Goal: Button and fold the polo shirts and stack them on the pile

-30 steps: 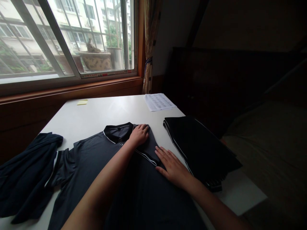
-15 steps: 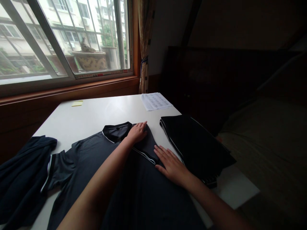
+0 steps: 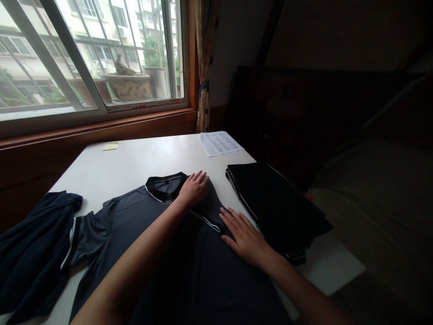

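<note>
A dark grey polo shirt (image 3: 131, 221) with a black collar and white trim lies spread front up before me, its collar toward the window. One sleeve, on the right, is folded inward over the body. My left hand (image 3: 193, 189) rests flat on the shoulder beside the collar, fingers stretched out. Along the shirt's right edge, next to the folded sleeve's cuff, my right hand (image 3: 244, 234) lies flat with its fingers extended. Both palms face down and hide the cloth under them.
Folded dark garments (image 3: 270, 198) with white edging are stacked right of the shirt. A crumpled dark garment (image 3: 37, 243) hangs over the left side of the white table (image 3: 158, 151). Printed papers (image 3: 220, 143) and a yellow sticky note (image 3: 110, 146) lie toward the window.
My left hand has shifted slightly back toward the collar, its fingers spreading a little. My right hand has slid slightly right along the shirt's edge.
</note>
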The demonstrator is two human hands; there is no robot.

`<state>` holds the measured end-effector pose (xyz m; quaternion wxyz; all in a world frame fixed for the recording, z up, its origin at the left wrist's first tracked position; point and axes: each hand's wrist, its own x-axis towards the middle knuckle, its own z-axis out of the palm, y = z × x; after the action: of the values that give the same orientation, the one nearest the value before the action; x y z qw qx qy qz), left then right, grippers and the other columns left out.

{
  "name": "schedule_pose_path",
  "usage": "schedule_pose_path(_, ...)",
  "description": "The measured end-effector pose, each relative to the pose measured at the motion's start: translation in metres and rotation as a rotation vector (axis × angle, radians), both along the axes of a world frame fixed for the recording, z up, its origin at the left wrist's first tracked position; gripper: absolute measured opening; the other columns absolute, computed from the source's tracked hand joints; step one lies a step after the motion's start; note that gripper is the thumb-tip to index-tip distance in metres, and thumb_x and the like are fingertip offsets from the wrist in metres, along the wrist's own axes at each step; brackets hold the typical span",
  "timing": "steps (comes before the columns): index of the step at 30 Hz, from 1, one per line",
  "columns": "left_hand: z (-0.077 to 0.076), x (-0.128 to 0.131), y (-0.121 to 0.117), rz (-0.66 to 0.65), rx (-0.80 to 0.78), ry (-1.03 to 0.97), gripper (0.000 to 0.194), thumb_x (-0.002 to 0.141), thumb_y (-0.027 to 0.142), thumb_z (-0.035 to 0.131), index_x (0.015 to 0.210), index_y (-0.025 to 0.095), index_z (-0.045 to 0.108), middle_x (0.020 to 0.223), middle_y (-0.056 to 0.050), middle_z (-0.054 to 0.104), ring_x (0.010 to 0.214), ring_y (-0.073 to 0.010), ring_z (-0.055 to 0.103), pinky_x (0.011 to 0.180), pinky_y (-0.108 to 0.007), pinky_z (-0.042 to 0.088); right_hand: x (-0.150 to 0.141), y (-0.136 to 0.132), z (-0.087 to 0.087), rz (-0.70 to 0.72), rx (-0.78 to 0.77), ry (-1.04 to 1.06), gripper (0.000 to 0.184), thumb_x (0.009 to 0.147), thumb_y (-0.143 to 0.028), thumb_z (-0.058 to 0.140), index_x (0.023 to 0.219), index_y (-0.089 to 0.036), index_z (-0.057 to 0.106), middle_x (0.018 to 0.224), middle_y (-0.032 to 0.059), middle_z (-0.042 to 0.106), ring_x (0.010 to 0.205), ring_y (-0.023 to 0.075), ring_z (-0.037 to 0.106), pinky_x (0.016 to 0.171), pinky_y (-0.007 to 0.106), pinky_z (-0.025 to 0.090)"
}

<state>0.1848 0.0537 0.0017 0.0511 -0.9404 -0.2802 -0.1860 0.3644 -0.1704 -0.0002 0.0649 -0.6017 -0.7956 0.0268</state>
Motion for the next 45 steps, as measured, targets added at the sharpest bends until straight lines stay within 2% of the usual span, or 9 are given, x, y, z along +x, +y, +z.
schedule_pose_path(3,-0.008,0.003,-0.010,-0.082,-0.068,0.017,0.044,0.101,0.030,0.043,0.142,0.017,0.052,0.150,-0.011,0.051,0.144,-0.0246,0.041,0.121,-0.042,0.030,-0.001,-0.001,0.002,-0.003,-0.003,0.002,0.064,0.103,-0.051,0.037,0.160,-0.026,0.022,0.166,0.0029,0.022,0.153,0.0230,0.019,0.124,0.049,0.022)
schedule_pose_path(10,-0.024,0.009,-0.005,0.006,-0.166,0.002,0.059,0.101,0.048,0.044,0.151,0.017,0.041,0.160,-0.014,0.036,0.149,-0.0290,0.032,0.121,-0.052,0.027,-0.001,0.000,0.002,-0.006,-0.002,-0.002,0.063,0.103,-0.051,0.037,0.160,-0.026,0.023,0.166,0.0026,0.021,0.154,0.0230,0.017,0.124,0.049,0.022)
schedule_pose_path(14,-0.020,0.008,0.003,-0.001,-0.199,-0.026,0.055,0.100,0.045,0.047,0.148,0.018,0.044,0.159,-0.014,0.038,0.148,-0.0292,0.034,0.119,-0.054,0.029,-0.001,0.001,0.006,0.000,-0.006,0.014,0.064,0.102,-0.052,0.038,0.159,-0.026,0.025,0.165,0.0031,0.024,0.153,0.0236,0.019,0.123,0.049,0.024)
schedule_pose_path(19,-0.001,-0.017,-0.012,-0.003,-0.208,-0.111,0.039,0.100,0.027,0.047,0.137,0.018,0.055,0.149,-0.011,0.052,0.135,-0.0210,0.051,0.112,-0.038,0.043,-0.002,0.013,0.018,-0.009,0.050,0.083,0.053,0.102,-0.046,0.042,0.149,-0.023,0.047,0.154,0.0060,0.047,0.146,0.0257,0.036,0.122,0.049,0.029)
schedule_pose_path(25,0.022,-0.106,-0.044,0.109,-0.186,-0.238,0.023,0.094,0.020,0.049,0.106,0.024,0.069,0.112,-0.005,0.070,0.104,-0.0205,0.064,0.095,-0.035,0.054,-0.024,0.066,0.027,-0.011,0.204,0.254,0.043,0.103,-0.031,0.036,0.137,-0.019,0.059,0.136,0.0101,0.064,0.130,0.0250,0.054,0.115,0.045,0.039)
schedule_pose_path(28,0.017,-0.156,-0.040,0.324,-0.156,-0.186,0.023,0.093,0.026,0.049,0.102,0.024,0.070,0.112,-0.006,0.068,0.106,-0.0238,0.063,0.099,-0.040,0.052,-0.045,0.109,0.026,-0.045,0.211,0.273,0.043,0.102,-0.031,0.038,0.137,-0.013,0.058,0.138,0.0123,0.061,0.129,0.0236,0.053,0.115,0.038,0.037)
schedule_pose_path(32,0.001,-0.198,-0.024,0.523,-0.118,-0.082,0.034,0.096,0.032,0.044,0.117,0.021,0.067,0.125,-0.009,0.064,0.118,-0.0277,0.058,0.105,-0.041,0.048,-0.081,0.166,0.018,-0.139,0.141,0.201,0.041,0.101,-0.028,0.043,0.134,-0.010,0.057,0.138,0.0154,0.058,0.128,0.0237,0.051,0.113,0.034,0.037)
schedule_pose_path(37,-0.008,-0.206,-0.013,0.612,-0.064,-0.011,0.044,0.098,0.037,0.042,0.131,0.016,0.061,0.135,-0.011,0.059,0.123,-0.0293,0.054,0.109,-0.041,0.044,-0.106,0.200,0.005,-0.208,0.161,0.184,0.035,0.099,-0.027,0.045,0.126,-0.010,0.060,0.131,0.0186,0.059,0.124,0.0273,0.051,0.108,0.038,0.039)
schedule_pose_path(45,-0.006,-0.189,-0.005,0.617,-0.055,0.015,0.045,0.099,0.037,0.041,0.134,0.016,0.058,0.140,-0.013,0.057,0.129,-0.0301,0.049,0.113,-0.044,0.037,-0.088,0.205,-0.007,-0.245,0.193,0.166,0.044,0.099,-0.033,0.045,0.135,-0.009,0.054,0.143,0.0180,0.051,0.133,0.0288,0.043,0.113,0.040,0.032)
